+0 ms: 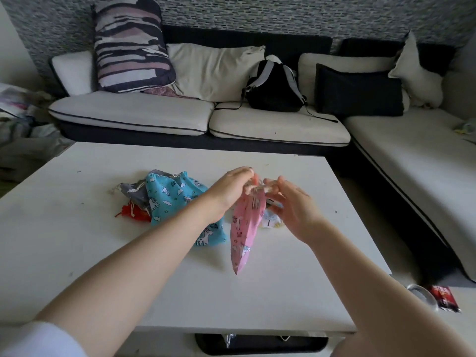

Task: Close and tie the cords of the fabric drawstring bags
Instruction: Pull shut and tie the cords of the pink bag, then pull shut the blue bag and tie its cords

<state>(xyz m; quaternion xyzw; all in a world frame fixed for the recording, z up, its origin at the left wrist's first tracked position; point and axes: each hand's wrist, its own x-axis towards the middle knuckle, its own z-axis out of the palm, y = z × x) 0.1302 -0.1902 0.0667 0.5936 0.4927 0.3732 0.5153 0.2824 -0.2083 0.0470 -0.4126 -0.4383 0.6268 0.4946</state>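
Observation:
A pink unicorn-print drawstring bag (244,233) hangs above the white table (77,228), its mouth gathered at the top. My left hand (229,189) pinches the cord at the bag's neck from the left. My right hand (291,202) holds the cord (260,188) from the right, fingers curled. A blue unicorn-print bag (175,199) lies flat on the table to the left. A grey bag (134,194) and a red bag (134,213) lie partly under it. A pale bag (270,220) shows behind the pink one, mostly hidden.
A light sofa (231,119) with cushions and a black backpack (275,86) stands behind the table. A roll of tape (422,296) and a red packet (444,298) lie at the right. Clutter sits on the floor at the left.

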